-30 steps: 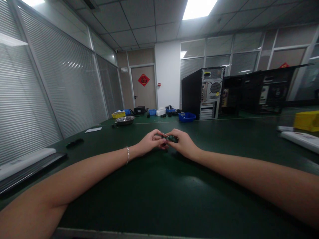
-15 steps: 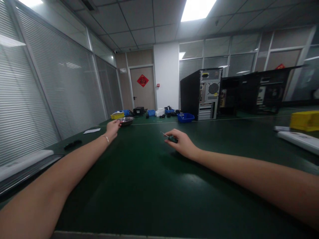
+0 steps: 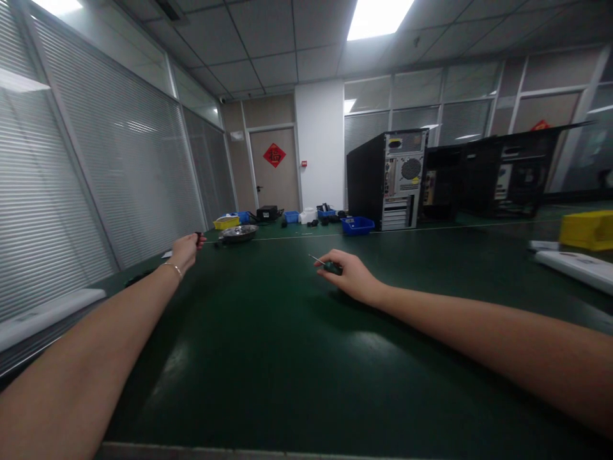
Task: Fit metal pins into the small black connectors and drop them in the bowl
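My right hand (image 3: pixel 352 275) is closed round the dark green handle of a screwdriver (image 3: pixel 333 268), whose thin metal shaft points up and to the left. It rests over the middle of the green tabletop (image 3: pixel 268 345). Out at the far left, my left hand (image 3: pixel 186 251) is closed, with a small dark object (image 3: pixel 198 238) pinched between its fingers; its kind is too small to make out. To the right of that hand, and apart from it, sits a round metal dish (image 3: pixel 238 234) with small bits in it.
Black computer towers (image 3: pixel 387 182) stand at the back right, a blue bin (image 3: pixel 357 225) before them. A yellow bin (image 3: pixel 226 222) and a black box (image 3: pixel 268 213) are at the back left. Another yellow bin (image 3: pixel 588 230) and a white panel (image 3: pixel 575 268) lie at the right.
My left hand has moved left, from the edge of the metal dish, with a small dark object now visible in its fingers. My right hand has stayed nearly still with the screwdriver.
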`<state>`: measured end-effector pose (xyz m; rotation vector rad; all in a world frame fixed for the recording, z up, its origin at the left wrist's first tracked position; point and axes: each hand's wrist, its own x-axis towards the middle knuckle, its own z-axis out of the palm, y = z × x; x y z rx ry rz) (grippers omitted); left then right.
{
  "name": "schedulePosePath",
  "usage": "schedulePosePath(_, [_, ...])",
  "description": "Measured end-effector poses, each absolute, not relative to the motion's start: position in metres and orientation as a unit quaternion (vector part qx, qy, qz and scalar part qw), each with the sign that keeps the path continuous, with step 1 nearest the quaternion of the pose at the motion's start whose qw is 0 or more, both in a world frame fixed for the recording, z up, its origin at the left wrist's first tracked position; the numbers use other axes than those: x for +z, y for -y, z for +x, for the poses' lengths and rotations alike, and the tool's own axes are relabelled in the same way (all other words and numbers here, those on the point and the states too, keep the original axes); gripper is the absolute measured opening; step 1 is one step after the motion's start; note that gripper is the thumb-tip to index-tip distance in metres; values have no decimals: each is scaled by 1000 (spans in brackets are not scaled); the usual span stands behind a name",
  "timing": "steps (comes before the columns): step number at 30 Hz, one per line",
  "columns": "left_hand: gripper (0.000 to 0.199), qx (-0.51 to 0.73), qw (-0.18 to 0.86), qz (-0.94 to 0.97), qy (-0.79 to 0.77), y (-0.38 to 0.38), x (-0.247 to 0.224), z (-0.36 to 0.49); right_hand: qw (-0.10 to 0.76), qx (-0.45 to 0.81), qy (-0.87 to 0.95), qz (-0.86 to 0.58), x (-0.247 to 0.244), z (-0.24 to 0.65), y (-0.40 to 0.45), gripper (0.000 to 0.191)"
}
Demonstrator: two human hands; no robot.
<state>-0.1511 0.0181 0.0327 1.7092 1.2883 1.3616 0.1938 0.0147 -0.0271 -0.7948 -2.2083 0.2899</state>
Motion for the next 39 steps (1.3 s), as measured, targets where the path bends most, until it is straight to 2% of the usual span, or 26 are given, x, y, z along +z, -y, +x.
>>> schedulePosePath(7, [37,454,304,681,-487,-44,3,-89,347,129,843,-389,-31,209,-43,35])
schedulePosePath(14, [28,318,335,816,-348,-25,-30,-21,364,159,861,-317,-34,210,-42,37])
schedulePosePath(18, [30,339,312,814,-354,-17,-29,-17,343,160,879,-289,-31,208,-36,34])
schedulePosePath(28, [33,358,272,814,-367,-15,-26,-19,287,68,915,-275,-25,208,-27,34])
schedulePosePath(34, [34,345,273,818,-372,-14,-26,-19,274,-20,918,-286,-28,206,-25,36])
schedulePosePath(39, [32,340,311,807,-370,-13,-26,-18,267,-45,919,-286,-28,206,-22,36])
